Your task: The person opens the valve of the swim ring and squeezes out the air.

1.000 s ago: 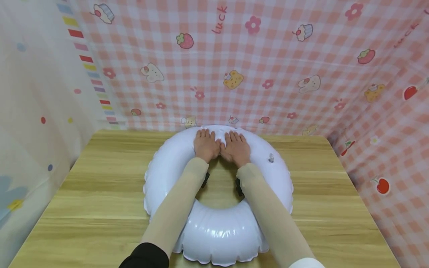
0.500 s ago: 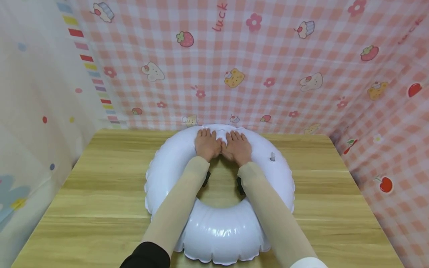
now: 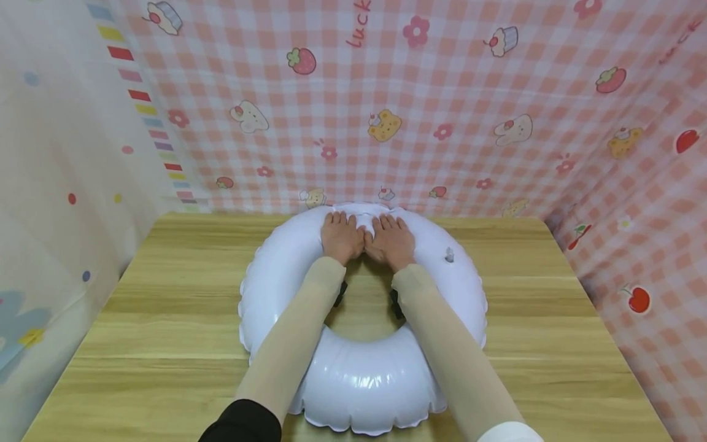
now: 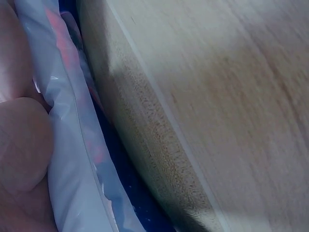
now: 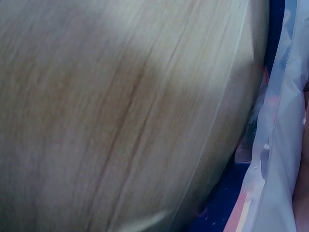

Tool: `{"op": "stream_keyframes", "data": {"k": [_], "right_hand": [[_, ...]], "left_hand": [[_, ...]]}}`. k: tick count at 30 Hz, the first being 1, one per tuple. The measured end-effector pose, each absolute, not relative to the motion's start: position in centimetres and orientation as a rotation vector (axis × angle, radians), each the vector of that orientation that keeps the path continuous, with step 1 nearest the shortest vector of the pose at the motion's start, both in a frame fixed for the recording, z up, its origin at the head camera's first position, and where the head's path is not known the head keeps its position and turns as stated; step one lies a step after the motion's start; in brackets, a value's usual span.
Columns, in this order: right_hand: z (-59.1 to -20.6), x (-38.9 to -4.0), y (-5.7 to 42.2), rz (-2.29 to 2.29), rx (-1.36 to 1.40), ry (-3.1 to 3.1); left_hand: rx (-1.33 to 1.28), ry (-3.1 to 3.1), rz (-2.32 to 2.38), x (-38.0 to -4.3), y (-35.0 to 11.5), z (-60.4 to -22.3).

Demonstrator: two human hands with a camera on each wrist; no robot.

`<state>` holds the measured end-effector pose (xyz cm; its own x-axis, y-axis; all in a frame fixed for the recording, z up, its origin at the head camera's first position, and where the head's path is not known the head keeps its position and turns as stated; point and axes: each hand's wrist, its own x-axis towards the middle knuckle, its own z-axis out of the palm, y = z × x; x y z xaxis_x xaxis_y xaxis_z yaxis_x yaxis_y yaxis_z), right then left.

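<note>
1. Two bare hands lie side by side on the far arc of the white inflatable ring (image 3: 361, 371): left hand (image 3: 342, 237), right hand (image 3: 391, 240).
2. Fingers straight on both, laid flat over the smooth plastic and pointing away from the person, tips slightly parted; nothing is pinched. The thumbs angle inward, touching or nearly so.
3. And what a shape: a fat, glossy doughnut, its outer seam scalloped, highlights gleaming on the near curve. Between the hands, the plastic puckers.
4. Over on the right of the ring, a small clear valve (image 3: 450, 255) pokes up.
5. The ring sits mid-table, far arc by the back edge, on a wood-grain table (image 3: 154, 307) streaked in yellow and brown.
6. Down at the wrists, close views catch wrinkled, shiny film with dark blue and pink patches beside the seam.
7. Beige sleeves (image 3: 295, 331) cross the near side; behind, pink gingham cloth (image 3: 331, 92) hangs in soft ripples.
</note>
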<state>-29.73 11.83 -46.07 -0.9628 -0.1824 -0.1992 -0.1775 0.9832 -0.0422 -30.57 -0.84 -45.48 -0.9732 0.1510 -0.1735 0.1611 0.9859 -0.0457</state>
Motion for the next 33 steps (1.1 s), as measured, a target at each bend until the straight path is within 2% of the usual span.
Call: {"op": "stream_keyframes", "data": {"k": [33], "right_hand": [[-45.77,-29.57,11.81,0.005,-0.3,2.908]], "left_hand": [[0.271,2.928,-0.309,-30.81,-0.31,-45.97]]}}
